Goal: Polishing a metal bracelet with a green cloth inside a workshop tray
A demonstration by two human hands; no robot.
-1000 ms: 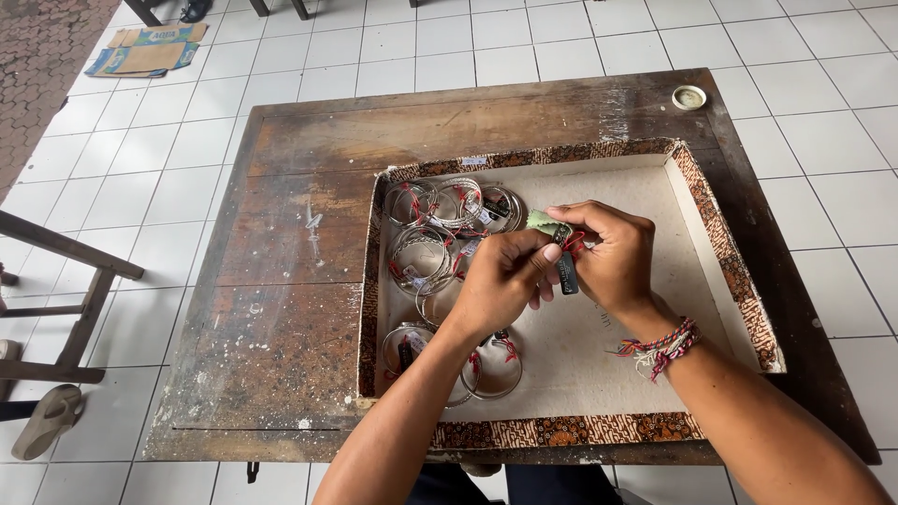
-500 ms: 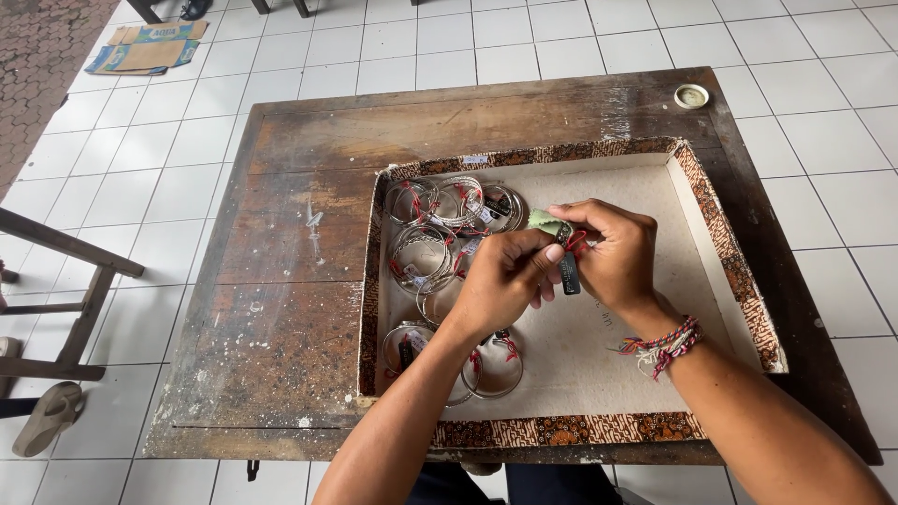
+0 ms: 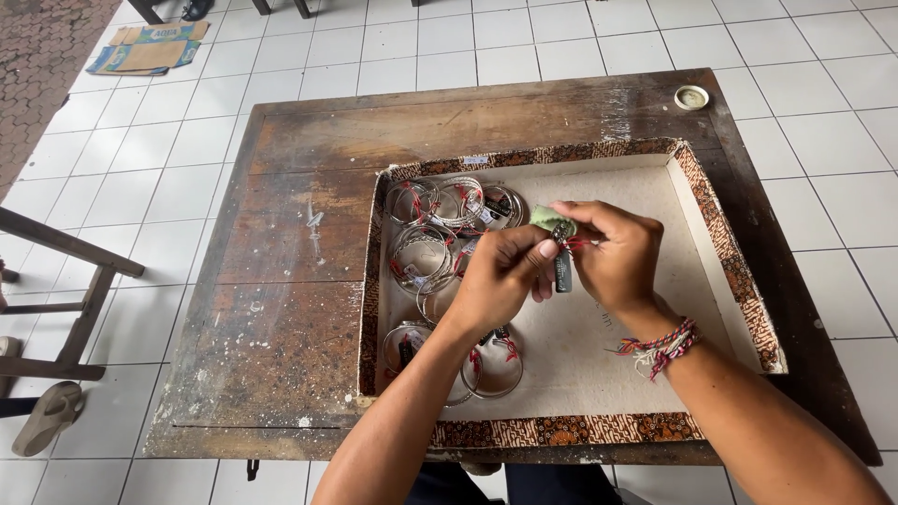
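White floor tiles [image 3: 561,47] surround a worn, dark wooden tabletop [image 3: 281,309] that fills the middle of the frame, and on its right half lies a shallow cardboard tray [image 3: 720,243] with a brown patterned rim and a pale inner floor. Both hands meet over the centre of the tray. The left hand [image 3: 500,281] comes up from the lower middle of the frame, its fingers [image 3: 543,245] narrowed in a pinch. The right hand [image 3: 617,252], entering from the lower right with a braided red and multicoloured bracelet [image 3: 659,344] at the wrist, is closed on a small green piece [image 3: 550,221] that shows just above the fingertips of both hands. A small dark tag [image 3: 562,269] hangs straight down between the two hands, just below the pinching fingertips, with red thread [image 3: 575,243] beside it; which hand bears it cannot be told. Thin silver bangles [image 3: 440,206] with red ties lie in a loose heap in the left part of the tray, some passing under the left wrist. A small round lid [image 3: 691,96] sits at the upper right corner of the tabletop. Flattened cardboard [image 3: 150,47] lies on the floor at upper left, and a wooden chair frame [image 3: 65,299] stands at the left edge.
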